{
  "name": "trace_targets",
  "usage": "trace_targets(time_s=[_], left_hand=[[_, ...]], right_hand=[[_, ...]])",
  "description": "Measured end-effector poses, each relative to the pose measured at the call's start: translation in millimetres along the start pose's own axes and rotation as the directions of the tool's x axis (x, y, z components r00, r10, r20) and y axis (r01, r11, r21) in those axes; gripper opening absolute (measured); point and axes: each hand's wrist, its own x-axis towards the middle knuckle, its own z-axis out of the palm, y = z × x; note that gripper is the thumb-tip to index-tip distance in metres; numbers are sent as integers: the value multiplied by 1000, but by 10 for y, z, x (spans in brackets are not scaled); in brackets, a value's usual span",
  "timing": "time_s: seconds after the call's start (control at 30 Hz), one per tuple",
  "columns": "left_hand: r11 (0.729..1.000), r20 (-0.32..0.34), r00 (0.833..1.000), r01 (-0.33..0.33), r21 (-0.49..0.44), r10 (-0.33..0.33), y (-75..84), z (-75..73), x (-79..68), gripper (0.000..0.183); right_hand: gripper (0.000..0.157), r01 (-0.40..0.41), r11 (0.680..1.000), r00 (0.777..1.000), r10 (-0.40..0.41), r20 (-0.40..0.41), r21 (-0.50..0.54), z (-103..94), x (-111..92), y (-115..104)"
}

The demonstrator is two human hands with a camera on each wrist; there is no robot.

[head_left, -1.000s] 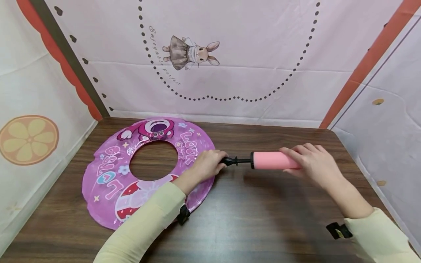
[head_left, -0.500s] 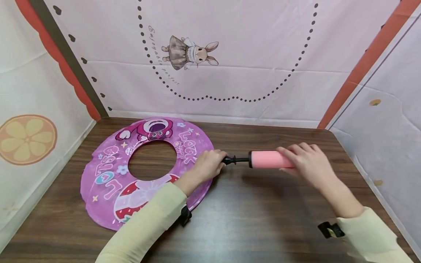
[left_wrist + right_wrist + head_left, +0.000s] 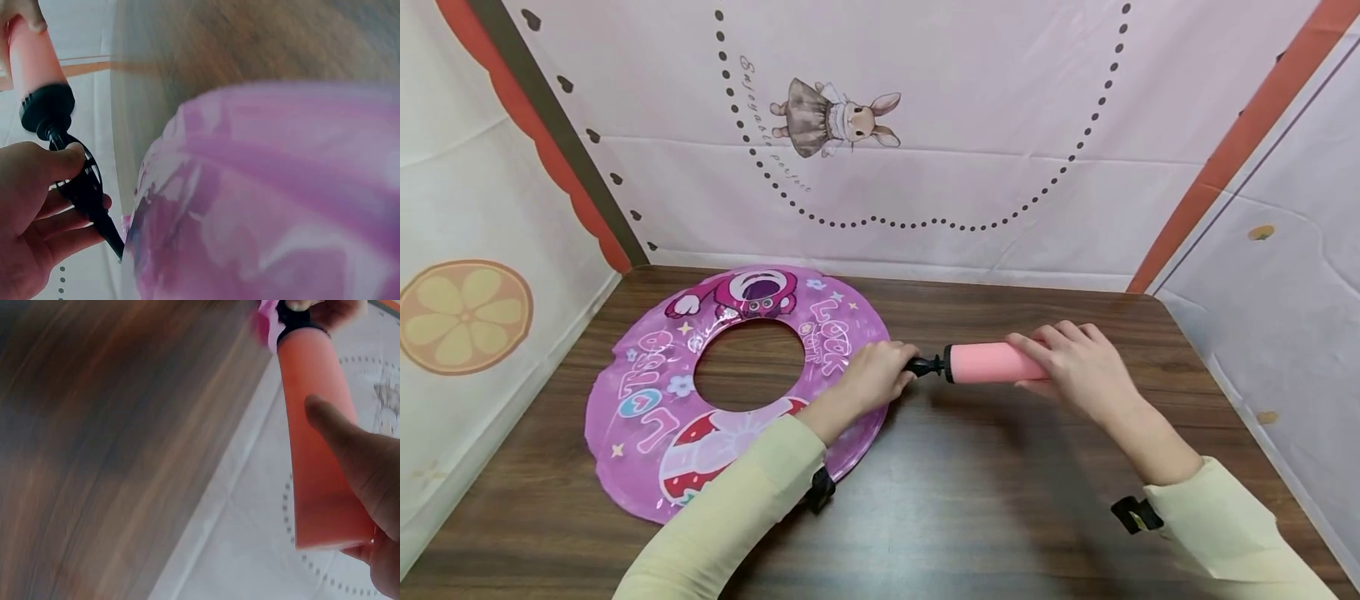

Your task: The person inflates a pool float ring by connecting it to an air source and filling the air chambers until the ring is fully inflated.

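My left hand (image 3: pixel 874 377) grips the black handle (image 3: pixel 81 181) of a hand pump, with thumb and fingers around it. The right hand (image 3: pixel 1078 367) holds the pump's pink barrel (image 3: pixel 988 362) near its outer end. The pump lies level above the table, its black cap close to the handle. Under my left wrist lies a purple printed swim ring (image 3: pixel 640 400), partly puffed up, with wrinkled edges. In the left wrist view the pump's thin black tip (image 3: pixel 111 237) reaches the ring's edge; whether it sits in a valve is hidden.
The brown wooden table (image 3: pixel 970 500) carries everything. A pink cloth backdrop (image 3: pixel 970 100) with a rabbit print stands behind it, and pale cloth walls close in both sides. Black straps (image 3: pixel 1137 515) sit at the wrists.
My right hand has moved left with the pink barrel, and the black rod between barrel and handle has slid almost out of sight. The left hand and the swim ring stay in place.
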Motion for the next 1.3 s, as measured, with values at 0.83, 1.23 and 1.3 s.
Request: trace_targets(time_s=[0.83,1.23,1.3], left_hand=[[1000,-82,997,-16,-15,14,-22,58,-44,23],[1000,37,999,18,-4,-18,0,5,-6,27],[1000,43,999,12,1,-12,-3,-3,0,27]], right_hand=[[60,1,998,1000,-3,-27,-64,-51,134,-125],[60,-29,1000,999,29,20,3,-54,-137,63],[59,-37,999,999,36,23,7,-113,-218,159]])
